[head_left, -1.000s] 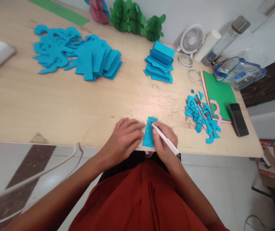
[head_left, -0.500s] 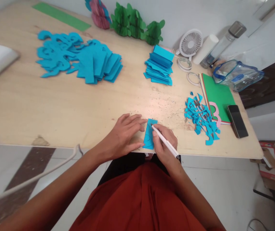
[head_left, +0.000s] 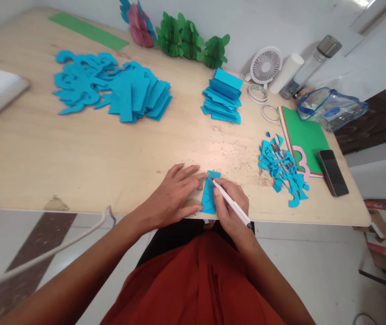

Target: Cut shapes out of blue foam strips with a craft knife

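Note:
A small blue paper rectangle (head_left: 208,203) lies at the table's front edge with dark curved lines drawn on it. My right hand (head_left: 232,203) grips a white marker pen (head_left: 232,203), its dark tip on the upper part of the paper. Resting on the table to the left, my left hand (head_left: 176,194) has its fingers spread, with fingertips and thumb touching the paper's left edge. Further back sits a stack of folded blue paper (head_left: 222,97). Blue scraps (head_left: 279,164) are heaped to the right, partly covering a dark metal tool I cannot make out.
Blue cut-outs (head_left: 81,81) and blue paper pieces (head_left: 139,92) are piled at the back left. Green paper pads (head_left: 308,135), a phone (head_left: 333,173), tape rolls (head_left: 258,93), a fan (head_left: 265,67) and a bottle (head_left: 311,65) stand right. A white cable (head_left: 57,248) hangs front left.
The view has shifted slightly, so the table sits a little lower. The marker pen stays near the paper's upper part, and the left hand keeps its place beside it.

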{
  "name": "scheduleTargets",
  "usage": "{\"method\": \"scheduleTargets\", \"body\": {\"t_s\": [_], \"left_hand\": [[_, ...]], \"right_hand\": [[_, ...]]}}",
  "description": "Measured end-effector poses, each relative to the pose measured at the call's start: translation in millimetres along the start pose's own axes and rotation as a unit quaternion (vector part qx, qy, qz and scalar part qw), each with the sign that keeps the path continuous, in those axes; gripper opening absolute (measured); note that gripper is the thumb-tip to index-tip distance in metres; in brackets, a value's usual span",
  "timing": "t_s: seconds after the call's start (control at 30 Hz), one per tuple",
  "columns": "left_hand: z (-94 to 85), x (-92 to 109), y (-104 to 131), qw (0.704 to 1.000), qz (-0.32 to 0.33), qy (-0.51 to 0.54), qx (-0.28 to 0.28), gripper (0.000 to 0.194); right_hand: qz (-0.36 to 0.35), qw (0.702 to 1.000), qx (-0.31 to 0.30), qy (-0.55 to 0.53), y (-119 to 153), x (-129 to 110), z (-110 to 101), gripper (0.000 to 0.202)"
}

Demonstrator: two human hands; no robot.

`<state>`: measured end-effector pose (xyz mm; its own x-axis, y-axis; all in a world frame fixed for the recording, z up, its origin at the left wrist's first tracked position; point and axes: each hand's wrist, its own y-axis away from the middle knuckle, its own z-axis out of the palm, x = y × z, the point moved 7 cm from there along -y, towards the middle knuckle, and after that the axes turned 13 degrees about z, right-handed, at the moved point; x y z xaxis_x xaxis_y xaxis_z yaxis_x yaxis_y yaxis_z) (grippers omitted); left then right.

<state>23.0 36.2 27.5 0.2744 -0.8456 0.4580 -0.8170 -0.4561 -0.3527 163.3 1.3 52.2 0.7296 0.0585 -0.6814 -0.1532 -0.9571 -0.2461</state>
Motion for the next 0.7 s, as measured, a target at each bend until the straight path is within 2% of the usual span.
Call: {"method": "scheduleTargets", "body": {"t_s": [0.7], "left_hand": [[2.3,-0.8,1.4,1.000,0.013,-0.017,0.011,0.051]], "right_hand": [[-0.004,1.000,-0.003,0.000,0.6,-0.1,0.7,0.022]]}}
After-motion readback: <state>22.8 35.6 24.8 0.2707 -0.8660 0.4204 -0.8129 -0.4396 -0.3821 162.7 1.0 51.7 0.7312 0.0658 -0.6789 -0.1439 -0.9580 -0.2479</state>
